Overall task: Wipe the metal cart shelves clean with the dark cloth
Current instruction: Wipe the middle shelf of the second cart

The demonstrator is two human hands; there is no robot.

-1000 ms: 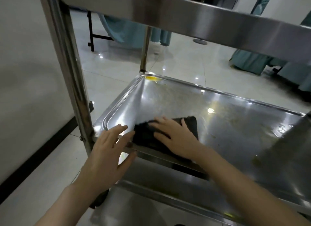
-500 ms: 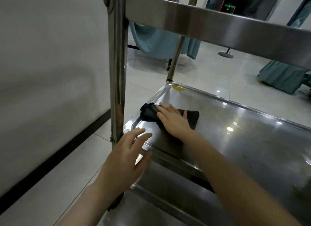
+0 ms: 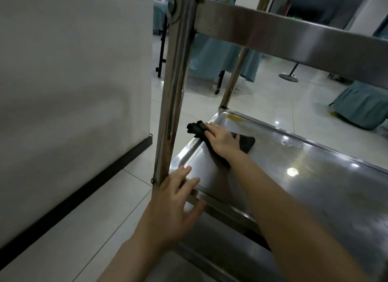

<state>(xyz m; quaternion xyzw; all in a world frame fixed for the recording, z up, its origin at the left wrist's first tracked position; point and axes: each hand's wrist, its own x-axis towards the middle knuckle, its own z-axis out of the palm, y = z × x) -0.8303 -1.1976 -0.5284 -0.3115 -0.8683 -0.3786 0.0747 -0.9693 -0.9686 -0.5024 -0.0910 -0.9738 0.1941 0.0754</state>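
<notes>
The metal cart's middle shelf (image 3: 315, 177) is a shiny steel tray with a raised rim. The dark cloth (image 3: 245, 143) lies bunched on the shelf's left rim, one end hanging over the edge. My right hand (image 3: 222, 140) presses flat on the cloth with straight fingers. My left hand (image 3: 176, 202) rests with spread fingers on the shelf's near left corner, beside the cart's upright post (image 3: 174, 93). A yellow smear (image 3: 235, 118) shows at the shelf's far left corner.
The upper shelf's steel edge (image 3: 294, 40) crosses overhead. A lower shelf (image 3: 210, 260) lies beneath. A white wall with a black skirting (image 3: 73, 197) stands close on the left. Teal-draped tables (image 3: 361, 107) and a stand base (image 3: 288, 77) sit on the tiled floor behind.
My right hand has slid the cloth away from me and leftward to the shelf's left rim. My left hand stayed at the near corner. My view has shifted right and closer.
</notes>
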